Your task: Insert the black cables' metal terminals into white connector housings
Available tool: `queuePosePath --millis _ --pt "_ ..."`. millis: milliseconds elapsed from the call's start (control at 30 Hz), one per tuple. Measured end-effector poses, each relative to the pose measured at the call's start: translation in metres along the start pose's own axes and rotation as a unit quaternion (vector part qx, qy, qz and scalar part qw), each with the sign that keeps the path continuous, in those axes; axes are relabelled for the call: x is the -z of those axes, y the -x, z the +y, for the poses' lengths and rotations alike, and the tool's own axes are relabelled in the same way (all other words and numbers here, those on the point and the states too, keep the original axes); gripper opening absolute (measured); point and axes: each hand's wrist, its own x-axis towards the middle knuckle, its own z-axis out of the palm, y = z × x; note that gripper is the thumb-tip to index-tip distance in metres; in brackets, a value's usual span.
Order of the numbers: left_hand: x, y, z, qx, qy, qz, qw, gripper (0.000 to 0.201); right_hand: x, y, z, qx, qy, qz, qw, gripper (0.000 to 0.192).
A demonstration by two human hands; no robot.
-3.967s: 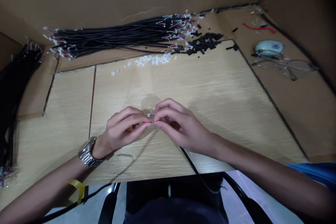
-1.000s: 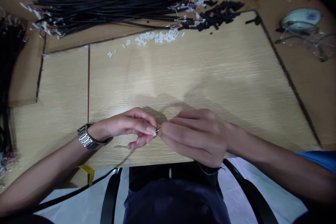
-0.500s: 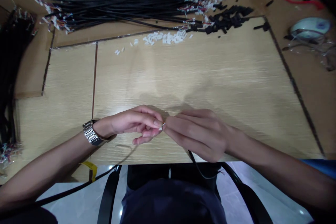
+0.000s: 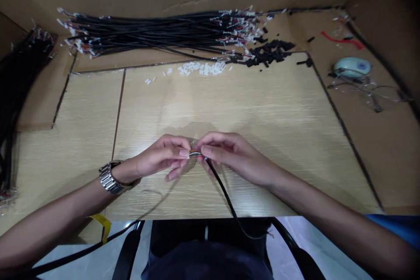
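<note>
— Where is the black cable (image 4: 220, 186) kept?
— Its end is pinched above the wooden board (image 4: 262, 109) near the front edge: right hand (image 4: 229, 154) fingers closed on it, left hand (image 4: 160, 157) fingertips nipped on the tip, apparently for steadiness.
— And the supplies?
— White connectors (image 4: 200, 69) and the cable bundle (image 4: 151, 35) are laid beyond, well apart.

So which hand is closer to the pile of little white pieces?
Left, though only slightly. The left hand sits almost straight below the white pieces at the board's far edge; the right hand lies below and further right.

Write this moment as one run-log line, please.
left hand: pinches cable tip | right hand: grips black cable | place: wooden table
</note>
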Motion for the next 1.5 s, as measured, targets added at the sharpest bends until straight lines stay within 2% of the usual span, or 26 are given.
queuePosePath --millis 100,267,333,433,500,633,767,867,1000,1200,1500 --pt "0.0005 0.0002 -0.0009 0.012 -0.004 -0.001 1.000 0.019 -0.0056 0.0016 0.0014 0.014 0.006 0.021 1.000 0.016" --pt "-0.0005 0.0004 -0.0008 0.013 0.002 0.005 1.000 0.019 -0.0110 0.0058 0.0059 0.134 0.123 0.114 0.977 0.008" --pt "-0.0016 0.0002 0.0003 0.014 0.008 0.004 1.000 0.018 -0.0112 0.0078 0.0067 0.203 0.190 0.120 0.953 0.003" --pt "-0.0028 0.0001 0.0015 0.018 0.029 0.008 0.999 0.017 -0.0097 0.0098 0.0056 0.267 0.236 0.095 0.930 0.011" --pt "-0.0028 0.0000 0.0014 0.018 0.046 0.019 0.999 0.017 -0.0075 0.0097 0.0041 0.253 0.220 0.073 0.939 0.014" --pt "-0.0024 -0.0005 0.0006 0.015 0.060 0.033 0.998 0.015 -0.0035 0.0069 0.0025 0.170 0.127 0.033 0.977 0.010" --pt "-0.0033 -0.0012 0.0016 0.005 0.067 0.034 0.997 0.017 -0.0054 0.0046 0.0040 0.118 0.039 -0.021 0.992 0.011" --pt "-0.0036 -0.0016 0.0021 0.004 0.066 0.031 0.997 0.018 -0.0091 0.0049 0.0052 0.104 0.032 0.003 0.994 0.012" --pt "-0.0031 -0.0018 0.0013 0.007 0.055 0.033 0.998 0.017 -0.0107 0.0063 0.0061 0.166 0.157 0.056 0.972 0.010" --pt "-0.0032 -0.0011 0.0007 0.014 0.042 0.029 0.999 0.019 -0.0073 0.0090 0.0075 0.253 0.301 0.062 0.917 0.011" --pt "-0.0035 -0.0008 0.0012 0.009 0.008 0.020 1.000 0.020 -0.0023 0.0086 0.0051 0.307 0.330 0.017 0.893 0.017"
